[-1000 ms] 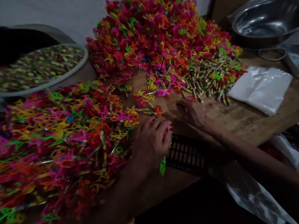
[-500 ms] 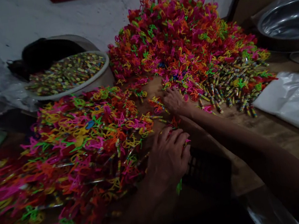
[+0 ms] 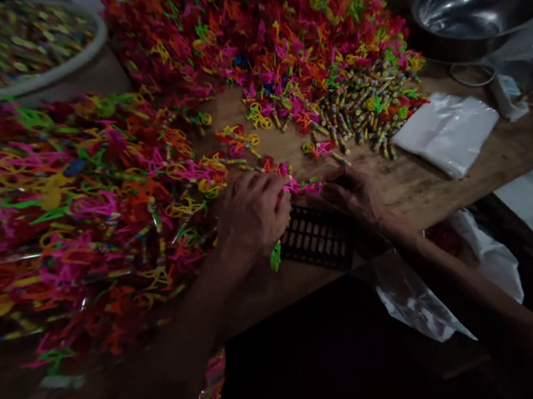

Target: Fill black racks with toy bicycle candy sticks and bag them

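My left hand (image 3: pixel 253 214) is curled, back upward, over several small coloured plastic toys; a green toy (image 3: pixel 275 257) pokes out below its palm. A bright pink plastic toy (image 3: pixel 309 186) shows between my two hands. My right hand (image 3: pixel 354 194) has its fingers pinched together at the right end of that pink toy; its fingertips are dark and partly hidden. Under both hands lies a black slotted tray (image 3: pixel 316 240). Just beyond them, a few loose toys and printed tubes (image 3: pixel 242 146) are scattered on the wooden table (image 3: pixel 412 193).
A loose heap of coloured toys (image 3: pixel 73 223) spreads along the left, and a taller pile (image 3: pixel 260 32) rises at the back. Printed tubes (image 3: pixel 358 107) lie at its foot. Around stand a tub (image 3: pixel 109 56) full of small pieces, a metal bowl (image 3: pixel 482 0) and white plastic bags (image 3: pixel 448 133).
My right hand has drawn back from the loose toys by the pile to beside my left hand, at the pink toy. The view has tilted down and shifted right.
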{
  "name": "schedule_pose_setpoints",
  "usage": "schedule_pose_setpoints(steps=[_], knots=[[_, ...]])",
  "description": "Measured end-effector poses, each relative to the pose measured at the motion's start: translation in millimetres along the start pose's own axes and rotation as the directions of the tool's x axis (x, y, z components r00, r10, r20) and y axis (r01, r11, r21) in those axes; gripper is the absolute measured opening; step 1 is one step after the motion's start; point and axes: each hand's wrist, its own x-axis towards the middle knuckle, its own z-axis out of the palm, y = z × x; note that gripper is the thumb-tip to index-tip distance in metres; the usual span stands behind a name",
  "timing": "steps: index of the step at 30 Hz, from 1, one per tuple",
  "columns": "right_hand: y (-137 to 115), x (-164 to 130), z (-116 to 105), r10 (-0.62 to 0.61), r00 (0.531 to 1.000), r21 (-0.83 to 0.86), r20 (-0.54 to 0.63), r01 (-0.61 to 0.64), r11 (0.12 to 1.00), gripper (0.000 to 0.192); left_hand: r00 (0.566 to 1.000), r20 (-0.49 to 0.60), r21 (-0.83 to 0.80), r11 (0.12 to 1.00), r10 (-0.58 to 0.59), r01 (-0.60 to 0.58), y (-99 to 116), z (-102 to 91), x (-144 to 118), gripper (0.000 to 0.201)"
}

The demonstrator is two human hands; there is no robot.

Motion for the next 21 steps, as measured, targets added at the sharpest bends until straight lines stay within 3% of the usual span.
schedule_pose_setpoints(steps=[2, 5, 7, 9, 12, 16, 19, 21], knots=[[2.5, -10.7, 2.5, -0.048, 0.996, -0.269, 0.072, 0.065, 0.961, 0.015, 1.000, 0.008, 0.009, 1.000, 0.001, -0.001, 0.4, -0.4, -0.3, 0.035], [-3.6, -8.4, 7.1, -0.043, 0.983, -0.607, 0.180, 0.145, 0.782, 0.021, 1.000, 0.022, 0.018, 1.000, 0.002, -0.002, 0.6, -1.8, -1.5, 0.037], [-10.5, -4.4, 8.1, -0.012, 0.978, -0.717, 0.207, 0.160, 0.679, 0.023, 1.000, 0.020, 0.014, 1.000, -0.002, 0.002, 0.4, -2.3, -2.3, 0.039], [-16.0, -3.9, 7.6, -0.001, 0.975, -0.740, 0.224, 0.171, 0.650, 0.024, 1.000, 0.013, 0.003, 1.000, -0.010, 0.010, 0.5, -2.0, -3.0, 0.040], [-20.5, -12.3, 7.3, -0.049, 0.984, -0.632, 0.173, 0.149, 0.760, 0.023, 1.000, 0.010, -0.010, 1.000, -0.030, 0.030, 1.6, -1.5, -3.5, 0.040], [-28.1, -32.4, 12.6, -0.014, 1.000, -0.162, -0.017, 0.011, 0.987, 0.018, 0.997, 0.051, -0.007, 0.999, -0.052, 0.053, 3.2, -2.7, -2.4, 0.037], [-36.2, -45.6, 17.0, 0.144, 0.986, 0.199, -0.080, -0.126, 0.972, 0.021, 0.995, 0.078, 0.007, 0.998, -0.065, 0.065, 2.8, -3.5, -0.8, 0.035], [-42.1, -54.3, 18.4, 0.206, 0.976, 0.271, -0.073, -0.179, 0.946, 0.026, 0.993, 0.090, 0.010, 0.998, -0.070, 0.069, 2.2, -3.9, 0.1, 0.035]])
